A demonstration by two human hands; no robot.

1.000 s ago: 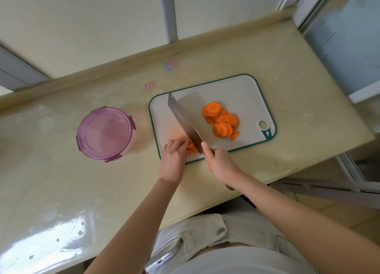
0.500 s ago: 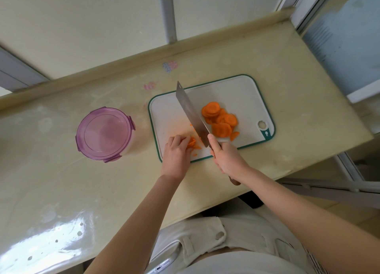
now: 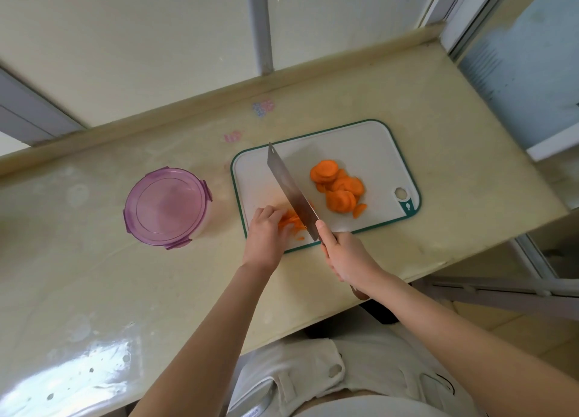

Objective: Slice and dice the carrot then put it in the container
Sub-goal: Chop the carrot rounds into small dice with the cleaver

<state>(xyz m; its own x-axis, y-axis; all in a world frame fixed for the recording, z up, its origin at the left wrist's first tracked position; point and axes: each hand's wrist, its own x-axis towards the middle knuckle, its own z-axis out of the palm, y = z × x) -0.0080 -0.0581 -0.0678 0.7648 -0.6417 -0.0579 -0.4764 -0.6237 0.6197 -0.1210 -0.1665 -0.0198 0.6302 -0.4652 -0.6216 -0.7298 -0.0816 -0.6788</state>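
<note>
Cutting board (image 3: 360, 153): near edge close to front edge of counter (image 3: 125, 275); bare counter between it and lidded container (image 3: 167, 206), left.
Carrot slices (image 3: 340, 191): heaped right of knife (image 3: 291, 194); blade runs far-left to near-right.
Cut carrot (image 3: 291, 223): board's near-left corner, gripped under curled left hand (image 3: 264, 235); long axis indiscernible.
Right hand (image 3: 347, 257): clenched round knife handle.

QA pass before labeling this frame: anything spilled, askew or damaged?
Nothing spilled or damaged. Only oddity: the left hand and knife work at the near-left corner of the cutting board, so carrot bits sit by its rim.
</note>
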